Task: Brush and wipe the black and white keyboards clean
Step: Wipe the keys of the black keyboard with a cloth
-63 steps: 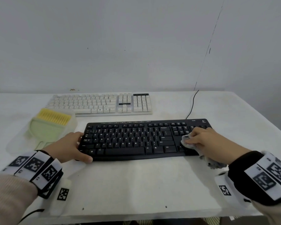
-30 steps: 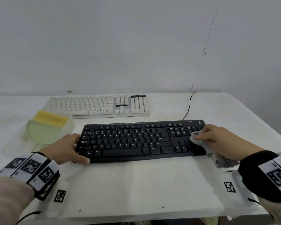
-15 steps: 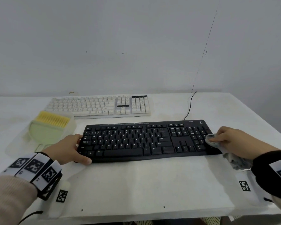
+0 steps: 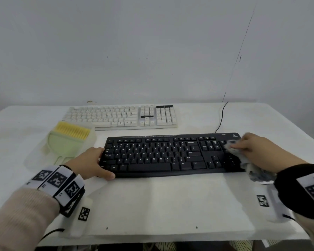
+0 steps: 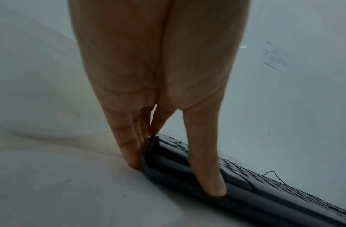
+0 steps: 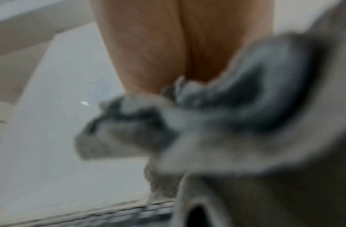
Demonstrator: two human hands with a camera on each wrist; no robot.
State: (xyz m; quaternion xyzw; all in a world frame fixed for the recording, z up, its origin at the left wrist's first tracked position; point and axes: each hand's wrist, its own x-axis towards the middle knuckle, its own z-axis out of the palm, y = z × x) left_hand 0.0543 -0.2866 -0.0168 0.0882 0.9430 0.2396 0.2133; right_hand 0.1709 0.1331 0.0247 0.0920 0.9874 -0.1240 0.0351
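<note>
The black keyboard point(image 4: 161, 154) lies across the table's middle, with the white keyboard point(image 4: 116, 116) behind it. My left hand point(image 4: 91, 163) steadies the black keyboard's left end; the fingers point(image 5: 129, 147) lie straight against its side and the thumb rests on the front rim of the keyboard point(image 5: 265, 192). My right hand point(image 4: 257, 151) grips a bunched grey cloth point(image 4: 232, 144) and presses it on the upper number pad. The cloth's tail hangs toward the wrist. In the right wrist view the blurred cloth point(image 6: 226, 130) fills the frame below the palm of that hand point(image 6: 168, 53).
A green dustpan point(image 4: 62, 147) with a yellow-bristled brush point(image 4: 72, 132) lies left of the black keyboard, in front of the white one. A black cable point(image 4: 221, 116) runs from the black keyboard's back right to the wall. The white table point(image 4: 161, 205) ends close in front.
My right hand has slid the cloth rightward across the number pad, then a little back toward its far top corner. The left hand stays on the keyboard's left end.
</note>
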